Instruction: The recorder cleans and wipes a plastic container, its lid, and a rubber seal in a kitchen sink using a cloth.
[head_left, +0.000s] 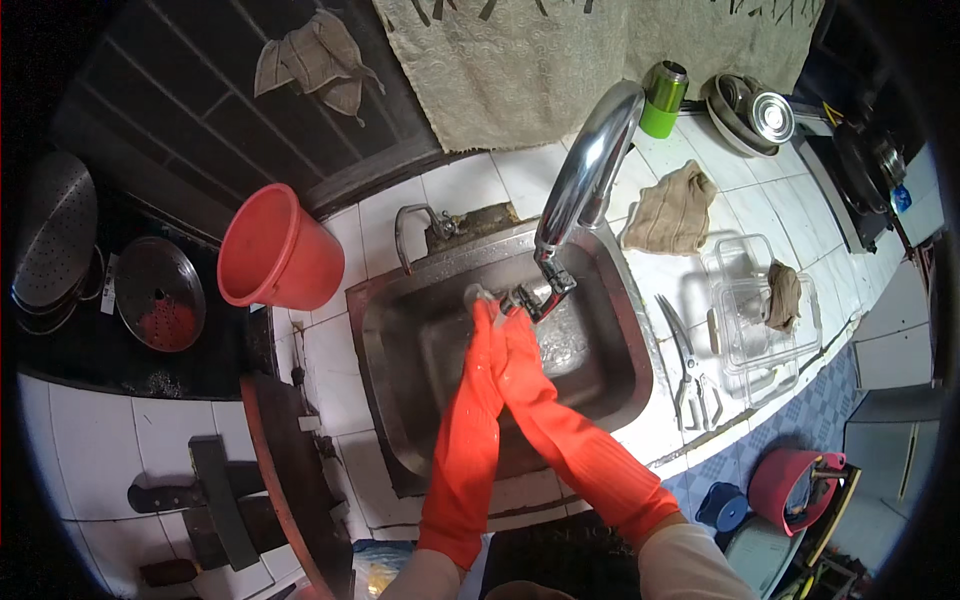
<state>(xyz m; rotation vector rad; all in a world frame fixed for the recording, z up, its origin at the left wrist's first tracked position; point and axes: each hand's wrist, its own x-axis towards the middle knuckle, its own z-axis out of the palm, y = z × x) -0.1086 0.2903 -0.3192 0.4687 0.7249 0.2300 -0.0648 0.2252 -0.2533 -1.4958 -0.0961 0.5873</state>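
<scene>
Both my hands wear long orange-red rubber gloves and meet over the stainless steel sink (397, 420). My left hand (486, 330) is on the left, and my right hand (517, 341) touches it from the right. A small, pale translucent thing (475, 292) shows at the fingertips of my left hand; what it is and which hand holds it I cannot tell. Just beyond the fingers hangs the jointed spout head (553, 281) of the curved chrome faucet (589, 161). Water glistens on the basin floor under it. The gloves hide part of the basin.
A red plastic bucket (281, 251) stands left of the sink beside a small metal tap (409, 229). To the right lie kitchen shears (688, 364), clear plastic containers (765, 322) and a brown cloth (671, 214). A green tumbler (664, 101) and metal bowls (739, 116) stand behind.
</scene>
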